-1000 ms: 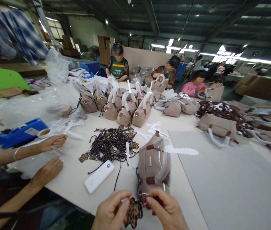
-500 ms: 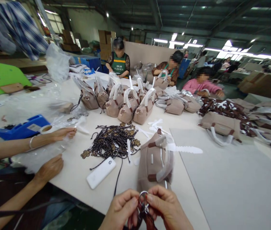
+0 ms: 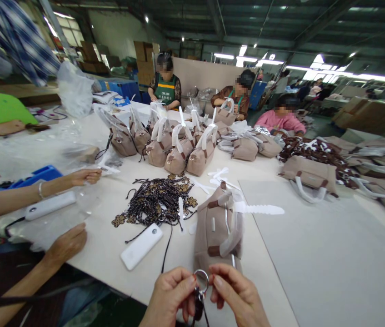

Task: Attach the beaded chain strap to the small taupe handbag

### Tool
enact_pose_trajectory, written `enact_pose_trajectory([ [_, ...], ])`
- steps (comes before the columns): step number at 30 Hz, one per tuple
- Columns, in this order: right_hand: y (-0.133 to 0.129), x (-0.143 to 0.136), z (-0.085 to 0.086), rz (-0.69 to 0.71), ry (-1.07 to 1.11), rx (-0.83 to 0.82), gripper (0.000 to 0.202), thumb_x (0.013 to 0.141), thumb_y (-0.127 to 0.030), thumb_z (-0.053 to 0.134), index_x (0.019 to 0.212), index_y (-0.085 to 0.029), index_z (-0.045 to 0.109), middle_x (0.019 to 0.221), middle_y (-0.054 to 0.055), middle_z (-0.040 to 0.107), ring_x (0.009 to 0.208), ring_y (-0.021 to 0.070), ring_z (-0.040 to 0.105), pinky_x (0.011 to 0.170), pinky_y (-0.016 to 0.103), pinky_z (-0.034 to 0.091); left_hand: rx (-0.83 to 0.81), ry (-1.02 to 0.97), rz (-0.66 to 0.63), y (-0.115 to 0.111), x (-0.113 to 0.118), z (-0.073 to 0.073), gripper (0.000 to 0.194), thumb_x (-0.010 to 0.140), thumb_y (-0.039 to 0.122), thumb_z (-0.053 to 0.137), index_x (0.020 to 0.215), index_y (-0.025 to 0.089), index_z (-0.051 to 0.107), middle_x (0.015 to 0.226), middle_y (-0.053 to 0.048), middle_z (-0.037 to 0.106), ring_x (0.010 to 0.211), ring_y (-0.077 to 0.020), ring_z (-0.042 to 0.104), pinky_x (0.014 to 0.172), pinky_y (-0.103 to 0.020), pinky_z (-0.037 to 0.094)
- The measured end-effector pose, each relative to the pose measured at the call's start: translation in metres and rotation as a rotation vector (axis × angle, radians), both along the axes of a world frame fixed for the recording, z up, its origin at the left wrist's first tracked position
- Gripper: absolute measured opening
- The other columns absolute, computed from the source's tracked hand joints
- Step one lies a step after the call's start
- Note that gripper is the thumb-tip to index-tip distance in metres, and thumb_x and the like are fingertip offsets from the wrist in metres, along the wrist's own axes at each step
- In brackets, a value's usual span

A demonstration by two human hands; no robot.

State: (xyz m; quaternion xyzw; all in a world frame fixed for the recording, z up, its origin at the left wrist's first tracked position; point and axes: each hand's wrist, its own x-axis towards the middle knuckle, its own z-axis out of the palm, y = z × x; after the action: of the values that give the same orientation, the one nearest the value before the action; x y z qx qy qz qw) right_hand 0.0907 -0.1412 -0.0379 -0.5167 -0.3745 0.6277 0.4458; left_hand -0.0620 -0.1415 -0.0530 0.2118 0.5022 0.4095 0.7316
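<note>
Pinching the left edge of a silver ring (image 3: pixel 207 278) between thumb and finger: left hand (image 3: pixel 170 295), dark cord (image 3: pixel 198 309) hanging below. Ring location: just at the near end of the beige bag (image 3: pixel 204 236). Right hand (image 3: pixel 238 293): fingers curled beside the ring; contact cannot be told. Left of the bag: heap of braided charms (image 3: pixel 158 202), white device (image 3: pixel 142 246). Right of the bag: grey sheet (image 3: pixel 322 245).
</note>
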Motion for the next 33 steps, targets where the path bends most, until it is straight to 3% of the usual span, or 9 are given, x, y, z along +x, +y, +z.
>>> enact_pose_trajectory([
  [4,-0.005,-0.003,0.001,0.006,-0.067,0.086,0.033,0.071,-0.047,0.068,0.088,-0.019,0.069,0.072,0.003,0.066,0.06,0.0117,0.056,0.055,0.022,0.043,-0.011,-0.014,-0.015,0.0,0.002,0.0,0.04,0.057,0.049,0.075,0.058,0.012,0.06,0.038,0.001,0.055,0.034,-0.0048,0.043,0.038,-0.015,0.029],
  [11,0.002,-0.005,-0.004,0.011,0.175,-0.12,0.033,0.058,-0.04,0.081,0.075,-0.015,0.067,0.055,-0.002,0.059,0.045,0.0062,0.051,0.044,0.017,0.035,-0.029,-0.112,-0.067,0.001,0.003,0.006,0.042,0.061,0.05,0.072,0.061,0.011,0.058,0.049,-0.006,0.065,0.037,-0.0082,0.052,0.038,-0.016,0.035],
  [16,0.003,-0.001,-0.009,0.099,0.118,-0.119,0.031,0.063,-0.042,0.076,0.076,-0.015,0.068,0.055,-0.002,0.059,0.046,0.0069,0.049,0.046,0.019,0.038,-0.043,-0.069,-0.103,0.001,0.002,0.005,0.04,0.064,0.05,0.069,0.063,0.014,0.053,0.048,-0.004,0.063,0.035,-0.0078,0.052,0.035,-0.013,0.031],
  [18,0.002,0.0,-0.01,0.143,-0.038,-0.011,0.027,0.073,-0.043,0.067,0.082,-0.017,0.068,0.063,0.001,0.061,0.055,0.0103,0.054,0.053,0.022,0.043,-0.046,-0.037,-0.092,0.001,0.002,0.004,0.039,0.064,0.05,0.068,0.063,0.015,0.051,0.045,-0.001,0.061,0.034,-0.0079,0.052,0.034,-0.013,0.031],
  [20,0.0,0.0,-0.012,0.206,-0.263,0.209,0.023,0.078,-0.034,0.06,0.096,-0.02,0.065,0.077,0.003,0.064,0.066,0.0139,0.058,0.062,0.025,0.047,-0.041,0.004,-0.074,0.001,0.003,0.004,0.038,0.065,0.05,0.067,0.063,0.015,0.051,0.042,0.001,0.058,0.035,-0.0077,0.052,0.035,-0.013,0.032],
  [23,-0.003,-0.004,-0.015,0.274,-0.561,0.576,0.044,0.072,-0.012,0.054,0.114,-0.022,0.053,0.087,0.004,0.062,0.072,0.0157,0.058,0.065,0.026,0.049,-0.04,0.07,-0.061,0.002,0.003,0.002,0.037,0.065,0.049,0.065,0.061,0.014,0.052,0.041,0.001,0.057,0.035,-0.0071,0.05,0.036,-0.014,0.033],
  [26,-0.003,-0.012,-0.02,0.242,-0.736,0.785,0.039,0.072,-0.005,0.044,0.107,-0.022,0.049,0.084,0.005,0.06,0.071,0.0161,0.058,0.06,0.025,0.047,-0.039,0.115,-0.056,0.003,0.003,0.0,0.037,0.066,0.049,0.063,0.058,0.015,0.051,0.039,0.001,0.056,0.033,-0.0065,0.047,0.036,-0.015,0.032],
  [30,0.0,-0.017,-0.029,0.188,-0.847,0.907,0.021,0.079,-0.007,0.036,0.089,-0.022,0.046,0.071,0.002,0.055,0.062,0.0149,0.055,0.056,0.024,0.045,-0.041,0.147,-0.059,0.004,0.005,-0.001,0.036,0.068,0.048,0.06,0.057,0.016,0.05,0.038,0.002,0.055,0.032,-0.0059,0.044,0.035,-0.015,0.029],
  [33,-0.001,-0.017,-0.037,0.162,-0.916,0.938,0.019,0.079,-0.009,0.033,0.083,-0.022,0.046,0.07,0.003,0.056,0.061,0.0163,0.055,0.054,0.025,0.045,-0.046,0.126,-0.055,0.006,0.007,-0.001,0.035,0.067,0.049,0.059,0.057,0.016,0.049,0.038,0.002,0.055,0.033,-0.0064,0.045,0.036,-0.015,0.029],
])
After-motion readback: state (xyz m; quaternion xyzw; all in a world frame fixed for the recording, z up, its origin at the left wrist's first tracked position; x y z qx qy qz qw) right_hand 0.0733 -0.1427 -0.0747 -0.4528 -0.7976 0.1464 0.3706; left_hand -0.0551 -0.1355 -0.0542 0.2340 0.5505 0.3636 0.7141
